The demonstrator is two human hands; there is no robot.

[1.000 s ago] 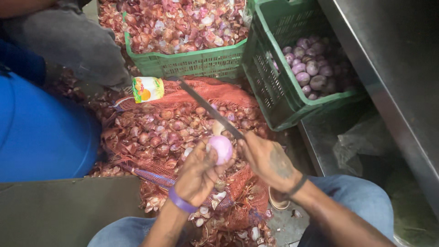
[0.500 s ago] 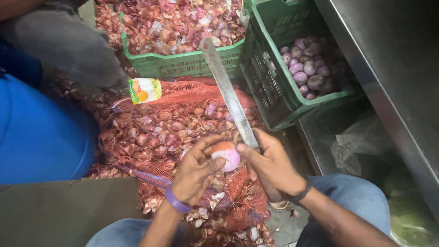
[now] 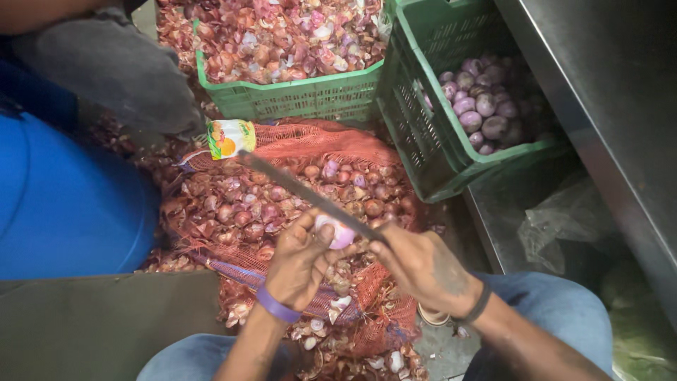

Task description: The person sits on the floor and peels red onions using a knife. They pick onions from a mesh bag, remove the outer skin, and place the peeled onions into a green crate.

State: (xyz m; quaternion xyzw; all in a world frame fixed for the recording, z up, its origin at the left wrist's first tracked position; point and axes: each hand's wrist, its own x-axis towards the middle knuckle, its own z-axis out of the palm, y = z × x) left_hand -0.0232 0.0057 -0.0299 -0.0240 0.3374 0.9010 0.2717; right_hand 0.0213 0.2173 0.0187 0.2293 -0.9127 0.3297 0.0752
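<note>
My left hand point(image 3: 302, 259) grips a partly peeled pink onion point(image 3: 337, 233) over an open red mesh sack point(image 3: 310, 144) of unpeeled onions. My right hand point(image 3: 422, 268) holds a long knife point(image 3: 303, 194) whose blade lies across the onion and points up to the left. A purple band circles my left wrist and a dark band my right wrist. Both hands hover between my knees in blue jeans.
A green crate point(image 3: 296, 99) full of onion skins stands at the back. A tilted green crate point(image 3: 423, 134) at the right holds peeled purple onions point(image 3: 476, 109). A blue drum point(image 3: 63, 204) is at the left, a steel counter point(image 3: 606, 92) at the right. Skins litter the floor.
The knife blade has swung from pointing up and away to slanting toward the upper left across the onion. My left hand has turned the onion slightly.
</note>
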